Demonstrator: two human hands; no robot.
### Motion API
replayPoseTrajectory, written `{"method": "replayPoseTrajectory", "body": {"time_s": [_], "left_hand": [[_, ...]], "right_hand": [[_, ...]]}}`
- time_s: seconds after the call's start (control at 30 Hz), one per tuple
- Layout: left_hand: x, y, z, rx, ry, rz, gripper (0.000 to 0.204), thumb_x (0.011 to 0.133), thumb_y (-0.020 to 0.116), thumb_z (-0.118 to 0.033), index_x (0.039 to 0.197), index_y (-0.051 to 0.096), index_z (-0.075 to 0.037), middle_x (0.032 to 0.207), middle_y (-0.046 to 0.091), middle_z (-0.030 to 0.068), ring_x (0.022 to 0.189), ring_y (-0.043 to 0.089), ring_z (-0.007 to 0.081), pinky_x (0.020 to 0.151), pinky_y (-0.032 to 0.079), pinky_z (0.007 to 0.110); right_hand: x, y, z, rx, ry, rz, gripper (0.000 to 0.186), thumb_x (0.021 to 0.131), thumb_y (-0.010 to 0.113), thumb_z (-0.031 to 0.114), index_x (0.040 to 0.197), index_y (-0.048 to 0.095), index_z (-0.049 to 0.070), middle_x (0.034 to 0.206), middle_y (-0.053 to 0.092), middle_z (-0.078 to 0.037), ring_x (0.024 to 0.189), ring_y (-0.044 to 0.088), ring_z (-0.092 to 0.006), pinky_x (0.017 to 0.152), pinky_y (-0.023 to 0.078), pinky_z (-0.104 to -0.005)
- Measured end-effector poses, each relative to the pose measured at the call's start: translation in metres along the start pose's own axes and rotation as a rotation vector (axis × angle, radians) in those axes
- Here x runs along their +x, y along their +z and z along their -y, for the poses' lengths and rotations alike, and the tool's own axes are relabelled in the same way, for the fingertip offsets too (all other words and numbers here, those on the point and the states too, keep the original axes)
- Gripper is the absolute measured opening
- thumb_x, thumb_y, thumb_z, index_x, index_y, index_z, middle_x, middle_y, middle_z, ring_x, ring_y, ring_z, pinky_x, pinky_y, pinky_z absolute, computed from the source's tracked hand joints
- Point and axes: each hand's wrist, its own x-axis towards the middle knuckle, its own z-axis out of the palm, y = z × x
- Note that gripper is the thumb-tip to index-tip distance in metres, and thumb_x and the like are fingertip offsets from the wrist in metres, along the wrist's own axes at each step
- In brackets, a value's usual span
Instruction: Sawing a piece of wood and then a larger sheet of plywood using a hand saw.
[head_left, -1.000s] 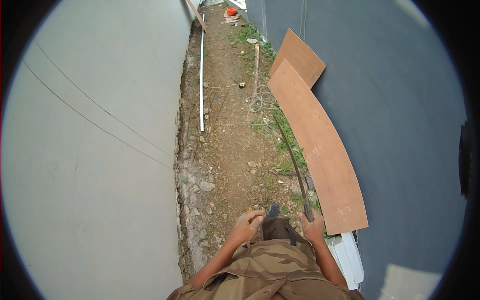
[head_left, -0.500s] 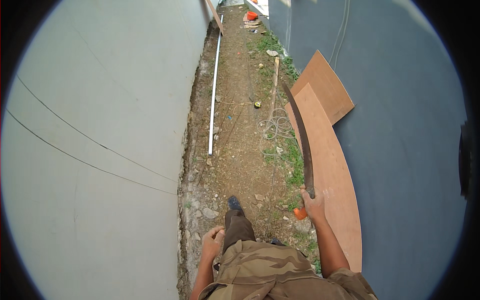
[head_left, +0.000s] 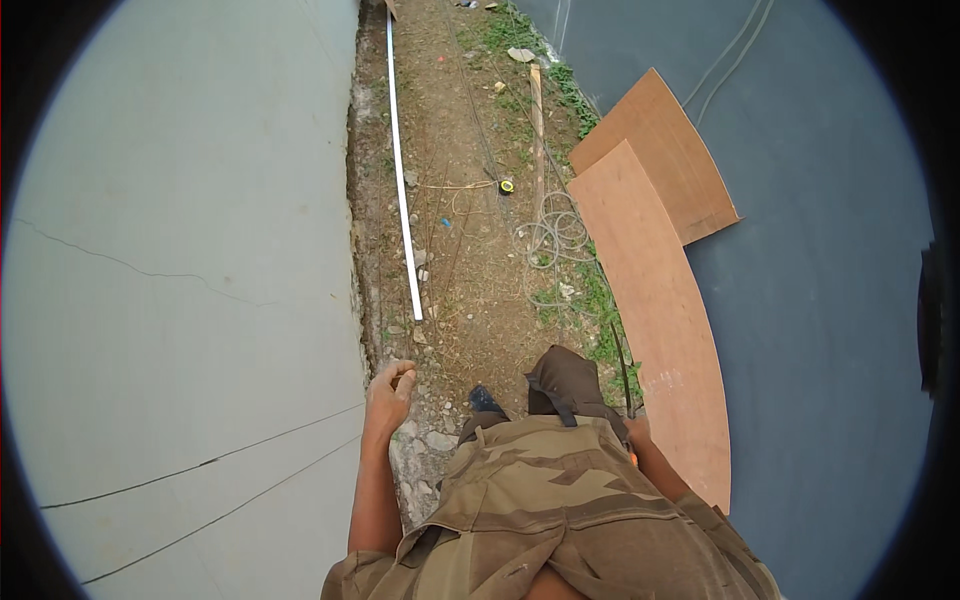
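Saw (head_left: 624, 370) at 4 o'clock from view centre, narrow dark blade seen nearly edge-on, tip end pointing roughly to 12, just beside the plywood. We have the right hand (head_left: 638, 432) gripping it at the lower end; the handle itself is hidden from us. Left hand (head_left: 388, 400) at 7 to 8 o'clock, raised near the pale wall (head_left: 180, 310), fingers loosely curled toward the thumb; we see nothing in it but cannot tell if it is fully closed. Long plywood sheet (head_left: 655, 300) at 3 o'clock, overlapping a second sheet (head_left: 690, 170) at 2, both by the dark grey wall (head_left: 820, 320). On the dirt path (head_left: 480, 270) we log: white bar (head_left: 402, 180) lying lengthwise at 11, yellow-and-black tape measure (head_left: 506, 187) at 12, wooden strip (head_left: 538, 120) at 1, loosely coiled grey hose or cord (head_left: 553, 240) between 1 and 2. We mark one dark boot (head_left: 484, 399) at 6.
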Motion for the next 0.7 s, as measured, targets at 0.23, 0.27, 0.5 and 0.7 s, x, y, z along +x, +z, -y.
{"method": "replayPoseTrajectory", "body": {"time_s": [0.23,0.27,0.5,0.7], "left_hand": [[0.16,0.001,-0.046,-0.018,-0.043,0.046,0.027,0.092,0.062,-0.018,0.11,0.063,0.001,0.093,0.067,0.0082,0.082,0.061,0.0151,0.076,0.05,0.03],[0.179,0.009,-0.053,-0.022,-0.016,0.045,0.027,0.092,0.062,-0.018,0.11,0.063,0.001,0.093,0.067,0.0082,0.082,0.061,0.0151,0.076,0.05,0.03],[0.311,0.028,-0.132,-0.034,-0.096,0.251,0.027,0.092,0.063,-0.019,0.109,0.065,0.002,0.09,0.068,0.0095,0.082,0.063,0.014,0.075,0.05,0.03],[0.448,-0.014,-0.163,-0.042,-0.162,0.178,0.031,0.092,0.063,-0.022,0.112,0.063,0.002,0.095,0.066,0.0052,0.085,0.061,0.0122,0.076,0.048,0.026]], "right_hand": [[0.071,0.045,0.049,0.014,0.249,0.115,0.037,0.073,0.067,0.024,0.089,0.067,-0.009,0.088,0.067,-0.029,0.084,0.068,-0.0396,0.069,0.051,-0.0469],[0.093,0.056,0.072,0.052,0.234,0.151,0.037,0.073,0.067,0.024,0.089,0.067,-0.009,0.088,0.067,-0.029,0.084,0.068,-0.0396,0.069,0.051,-0.0469],[0.223,0.019,0.356,0.061,0.062,0.151,0.039,0.079,0.069,0.032,0.088,0.067,-0.006,0.086,0.067,-0.023,0.08,0.067,-0.0364,0.07,0.049,-0.0471],[0.297,-0.066,0.585,-0.001,-0.26,0.023,0.042,0.08,0.068,0.036,0.101,0.067,0.0,0.099,0.067,-0.022,0.092,0.065,-0.0381,0.082,0.049,-0.0461]]}}
